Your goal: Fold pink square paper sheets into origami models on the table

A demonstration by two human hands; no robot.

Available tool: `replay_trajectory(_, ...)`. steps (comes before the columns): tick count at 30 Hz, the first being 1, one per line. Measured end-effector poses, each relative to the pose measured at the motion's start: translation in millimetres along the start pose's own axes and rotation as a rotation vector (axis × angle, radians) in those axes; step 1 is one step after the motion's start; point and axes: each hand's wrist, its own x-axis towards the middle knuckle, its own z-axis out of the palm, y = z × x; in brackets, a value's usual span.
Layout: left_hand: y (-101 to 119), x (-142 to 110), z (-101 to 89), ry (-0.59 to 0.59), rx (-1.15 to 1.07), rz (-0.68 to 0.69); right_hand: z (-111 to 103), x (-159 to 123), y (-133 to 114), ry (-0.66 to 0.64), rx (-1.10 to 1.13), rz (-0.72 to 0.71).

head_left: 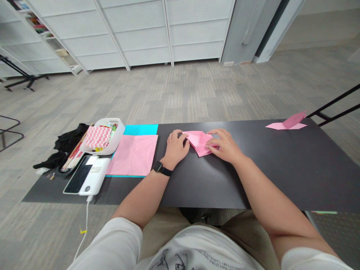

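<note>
A partly folded sheet of pink paper [199, 141] lies on the dark table between my two hands. My left hand [177, 145], with a black watch on the wrist, closes its curled fingers at the paper's left corner. At the right side, my right hand [224, 145] pinches the paper's edge between thumb and fingers. Creases run across the paper's middle, and one point faces toward me. Both side corners are partly hidden under my fingers.
Left of my hands lies a stack of pink sheets [135, 153] over blue paper [142, 129]. Beyond it are a white basket [119, 135], a phone [77, 175] and a white power bank [95, 176] with a cable. A folded pink paper piece [289, 123] rests at the far right.
</note>
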Motion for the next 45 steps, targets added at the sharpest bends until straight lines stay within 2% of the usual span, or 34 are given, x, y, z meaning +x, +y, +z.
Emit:
replay_trajectory(7, 4, -2, -7.3, -0.093, 0.009, 0.09, 4, 0, 10, 0.013, -0.061, 0.093)
replay_trajectory(12, 5, -2, -6.2, -0.134, 0.0, 0.124, 8, -1, 10, 0.033, -0.084, 0.107)
replay_trajectory(26, 10, -5, 3.5, -0.134, 0.019, 0.055, 28, 5, 3, 0.091, -0.025, 0.178)
replay_trajectory(36, 10, -5, 10.6, -0.134, 0.036, 0.022, 29, 8, 8, 0.18, 0.016, 0.192)
replay_trajectory(40, 12, -5, 11.3, -0.131, 0.059, 0.017, 31, 8, 9, 0.201, 0.024, 0.239)
replay_trajectory(45, 18, -4, 9.5, -0.169, 0.102, -0.001, 37, 6, 10, 0.148, -0.024, 0.356)
